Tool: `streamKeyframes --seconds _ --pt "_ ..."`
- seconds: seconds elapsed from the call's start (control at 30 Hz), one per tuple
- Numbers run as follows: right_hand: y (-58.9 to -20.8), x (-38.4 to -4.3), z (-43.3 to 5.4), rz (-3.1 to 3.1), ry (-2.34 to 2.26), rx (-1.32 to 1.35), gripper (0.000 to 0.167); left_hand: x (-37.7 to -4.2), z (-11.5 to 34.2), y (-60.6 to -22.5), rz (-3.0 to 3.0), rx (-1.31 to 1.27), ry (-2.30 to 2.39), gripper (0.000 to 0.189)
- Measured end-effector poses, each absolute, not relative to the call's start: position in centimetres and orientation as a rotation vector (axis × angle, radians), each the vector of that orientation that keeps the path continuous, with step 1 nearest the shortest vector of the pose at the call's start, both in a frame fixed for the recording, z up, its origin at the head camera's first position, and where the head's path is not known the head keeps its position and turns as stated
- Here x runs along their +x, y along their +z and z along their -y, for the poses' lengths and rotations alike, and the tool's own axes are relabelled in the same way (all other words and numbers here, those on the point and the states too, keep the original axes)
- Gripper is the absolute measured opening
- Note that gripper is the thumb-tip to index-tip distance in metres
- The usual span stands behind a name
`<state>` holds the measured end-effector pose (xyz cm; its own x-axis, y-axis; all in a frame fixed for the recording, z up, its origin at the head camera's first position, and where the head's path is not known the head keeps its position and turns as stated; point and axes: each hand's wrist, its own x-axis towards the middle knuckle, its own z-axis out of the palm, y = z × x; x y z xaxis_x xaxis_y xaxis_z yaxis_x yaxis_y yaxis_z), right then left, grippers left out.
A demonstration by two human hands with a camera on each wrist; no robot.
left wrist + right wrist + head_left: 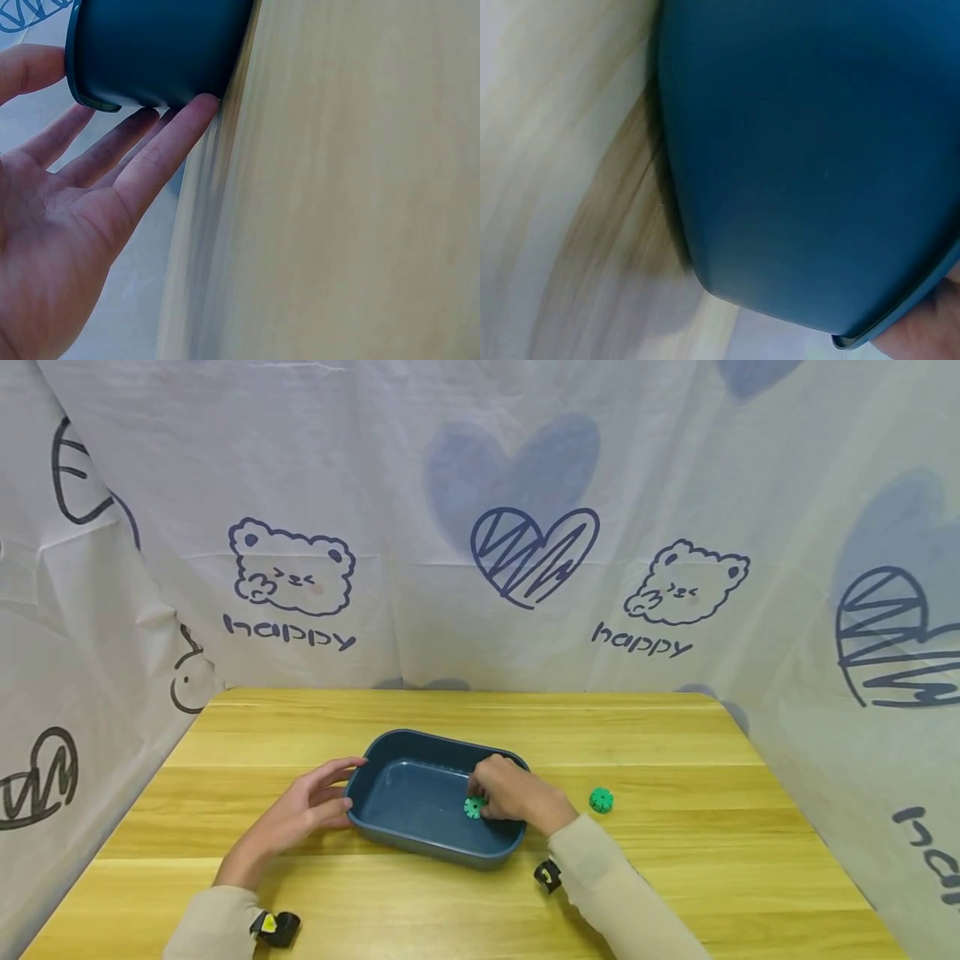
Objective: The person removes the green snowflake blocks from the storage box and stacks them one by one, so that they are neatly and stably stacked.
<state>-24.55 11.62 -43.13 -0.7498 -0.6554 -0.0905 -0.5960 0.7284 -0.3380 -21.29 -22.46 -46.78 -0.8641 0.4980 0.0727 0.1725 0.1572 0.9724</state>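
Note:
A dark blue rectangular basin [427, 846] with rounded corners stands on the table. Inside it, toward the right end, my right hand [510, 789] pinches a green notched disc [472, 807], low over the basin floor. My left hand [307, 806] touches the basin's left end, thumb and fingers extended along the rim and wall. The left wrist view shows the fingertips of that hand [67, 195] against the outer wall [161, 52]. In the right wrist view the basin's outer side [802, 172] hides the disc and most of my right hand [922, 322].
Another green notched disc [601, 800] lies on the wooden table [675, 877], right of the basin and beyond my right forearm. White curtains [405, 527] with hearts and bear drawings hang behind the table and at both sides.

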Motion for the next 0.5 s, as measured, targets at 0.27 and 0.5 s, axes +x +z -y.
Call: streamKeyframes --seconds 0.27,0.5 --pt "-43.08 -24.35 -11.85 -2.703 -0.533 -1.007 0.020 -21.11 22.47 -46.73 -2.188 0.644 1.758 0.059" --pt "-42.39 -24.05 -12.54 -2.736 -0.617 -1.111 0.019 -21.21 22.45 -46.60 -2.210 0.637 1.743 0.059"
